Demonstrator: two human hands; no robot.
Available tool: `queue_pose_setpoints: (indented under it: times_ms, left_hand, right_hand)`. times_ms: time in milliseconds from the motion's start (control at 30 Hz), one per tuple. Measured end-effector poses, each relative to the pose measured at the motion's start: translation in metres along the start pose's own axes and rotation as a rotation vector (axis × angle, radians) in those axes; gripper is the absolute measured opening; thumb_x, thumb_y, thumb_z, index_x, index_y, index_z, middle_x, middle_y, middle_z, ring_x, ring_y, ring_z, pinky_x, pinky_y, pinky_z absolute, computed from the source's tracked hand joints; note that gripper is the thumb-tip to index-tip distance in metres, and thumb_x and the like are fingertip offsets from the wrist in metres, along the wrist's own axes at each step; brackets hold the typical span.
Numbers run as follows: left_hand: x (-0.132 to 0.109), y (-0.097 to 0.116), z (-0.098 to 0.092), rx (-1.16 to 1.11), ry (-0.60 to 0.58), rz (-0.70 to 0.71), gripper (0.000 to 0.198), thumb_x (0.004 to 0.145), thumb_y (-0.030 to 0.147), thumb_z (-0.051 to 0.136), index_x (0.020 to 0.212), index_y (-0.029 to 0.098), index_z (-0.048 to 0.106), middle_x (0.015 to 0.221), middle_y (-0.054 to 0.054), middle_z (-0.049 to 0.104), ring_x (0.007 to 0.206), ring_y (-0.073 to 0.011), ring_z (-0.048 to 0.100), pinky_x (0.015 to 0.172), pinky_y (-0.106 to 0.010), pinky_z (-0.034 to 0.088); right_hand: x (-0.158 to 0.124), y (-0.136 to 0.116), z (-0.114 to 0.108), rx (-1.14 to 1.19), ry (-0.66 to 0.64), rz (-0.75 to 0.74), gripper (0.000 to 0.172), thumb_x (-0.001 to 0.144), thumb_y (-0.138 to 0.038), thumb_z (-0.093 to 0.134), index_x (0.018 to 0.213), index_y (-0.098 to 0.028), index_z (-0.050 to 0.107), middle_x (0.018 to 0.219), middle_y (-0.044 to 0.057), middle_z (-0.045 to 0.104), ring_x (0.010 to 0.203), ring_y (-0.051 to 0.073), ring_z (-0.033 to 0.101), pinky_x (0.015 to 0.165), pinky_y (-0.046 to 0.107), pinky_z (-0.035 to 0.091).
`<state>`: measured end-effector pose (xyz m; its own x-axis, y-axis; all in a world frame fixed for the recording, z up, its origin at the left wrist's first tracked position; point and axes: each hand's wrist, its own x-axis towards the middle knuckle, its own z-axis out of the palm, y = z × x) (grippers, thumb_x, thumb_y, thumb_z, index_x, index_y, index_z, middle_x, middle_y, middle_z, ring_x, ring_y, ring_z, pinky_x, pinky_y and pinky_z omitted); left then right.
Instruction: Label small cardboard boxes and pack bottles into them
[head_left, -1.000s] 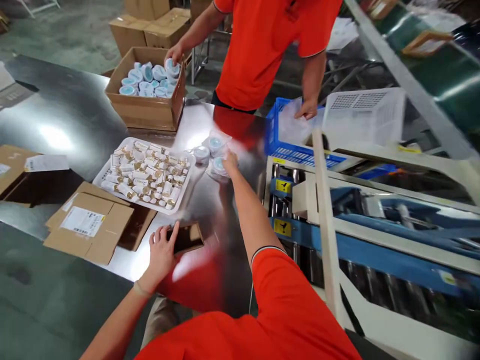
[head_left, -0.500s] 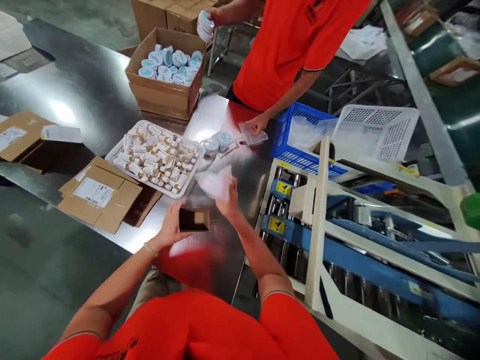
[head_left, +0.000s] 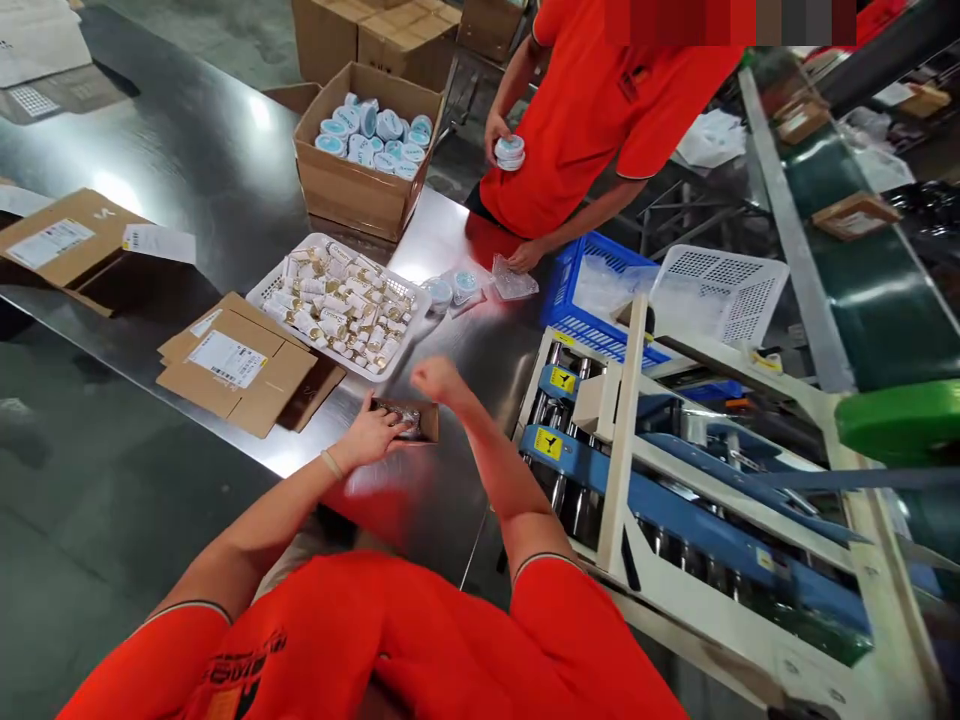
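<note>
My left hand (head_left: 373, 434) rests on a small open cardboard box (head_left: 424, 421) on the steel table, its fingers pressing on a clear bagged item (head_left: 399, 414) inside. Just above and right of the box, my right hand (head_left: 436, 380) hovers with its fingers curled shut; nothing shows in it. Beyond the box lies a white tray (head_left: 271, 278) full of small gold-capped tubes (head_left: 341, 301). Two bagged round jars (head_left: 452, 288) lie on the table past the tray.
A co-worker in an orange shirt stands across the table, one hand holding stacked jars (head_left: 510, 153), the other on a plastic bag (head_left: 514, 281). A carton of jars (head_left: 365, 160), flat cartons (head_left: 236, 365), a blue crate (head_left: 584, 296) and a taping machine (head_left: 675, 470) surround the work spot.
My right hand brought a bagged item from the far jars to the small box; it now lies inside. My left hand shifted onto it. The co-worker lifted jars from the carton.
</note>
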<state>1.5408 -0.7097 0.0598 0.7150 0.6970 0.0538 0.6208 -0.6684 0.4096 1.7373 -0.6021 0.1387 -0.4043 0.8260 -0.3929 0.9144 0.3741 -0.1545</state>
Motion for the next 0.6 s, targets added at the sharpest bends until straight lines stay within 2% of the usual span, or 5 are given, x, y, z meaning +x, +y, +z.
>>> queue_pose_setpoints:
  times_ms: [67, 133, 267, 467, 600]
  left_hand:
    - [0.003, 0.003, -0.005, 0.043, -0.045, -0.003, 0.044, 0.111, 0.045, 0.060, 0.149, 0.028, 0.075, 0.124, -0.014, 0.078, 0.113, -0.0349, 0.069, 0.130, -0.076, 0.016]
    - [0.004, 0.004, -0.008, 0.070, -0.059, -0.019, 0.044, 0.111, 0.049, 0.060, 0.146, 0.029, 0.078, 0.123, -0.015, 0.077, 0.115, -0.0360, 0.067, 0.129, -0.075, 0.019]
    - [0.005, 0.005, -0.010, 0.098, -0.029, -0.043, 0.039, 0.106, 0.054, 0.067, 0.122, 0.024, 0.086, 0.124, -0.017, 0.074, 0.126, -0.0396, 0.059, 0.127, -0.072, 0.025]
    - [0.007, 0.004, -0.011, 0.083, -0.021, -0.051, 0.038, 0.106, 0.051, 0.068, 0.116, 0.020, 0.087, 0.144, -0.021, 0.066, 0.131, -0.0409, 0.057, 0.129, -0.073, 0.025]
    - [0.008, 0.003, -0.011, 0.103, -0.027, -0.052, 0.039, 0.106, 0.050, 0.068, 0.119, 0.018, 0.087, 0.147, -0.022, 0.065, 0.134, -0.0423, 0.056, 0.130, -0.076, 0.023]
  right_hand:
    - [0.030, 0.002, -0.021, 0.015, 0.132, 0.003, 0.039, 0.102, -0.013, 0.064, 0.136, -0.015, 0.081, 0.134, 0.014, 0.082, 0.125, 0.030, 0.074, 0.104, 0.035, 0.057]
    - [0.056, -0.003, -0.030, 0.000, 0.134, -0.078, 0.054, 0.100, -0.005, 0.063, 0.153, -0.017, 0.070, 0.156, 0.014, 0.070, 0.141, 0.029, 0.064, 0.114, 0.037, 0.053]
    - [0.068, -0.015, -0.024, -0.037, 0.078, -0.085, 0.044, 0.103, -0.011, 0.068, 0.147, -0.012, 0.069, 0.155, 0.018, 0.064, 0.138, 0.029, 0.061, 0.117, 0.040, 0.052]
    - [-0.028, -0.010, -0.020, -0.053, 0.264, -0.007, 0.029, 0.106, -0.018, 0.068, 0.134, -0.016, 0.076, 0.136, 0.014, 0.070, 0.118, 0.028, 0.072, 0.106, 0.037, 0.057]
    - [-0.071, -0.037, 0.006, -0.157, 0.045, 0.015, 0.020, 0.100, -0.016, 0.072, 0.115, -0.013, 0.084, 0.117, 0.019, 0.081, 0.111, 0.034, 0.079, 0.099, 0.040, 0.062]
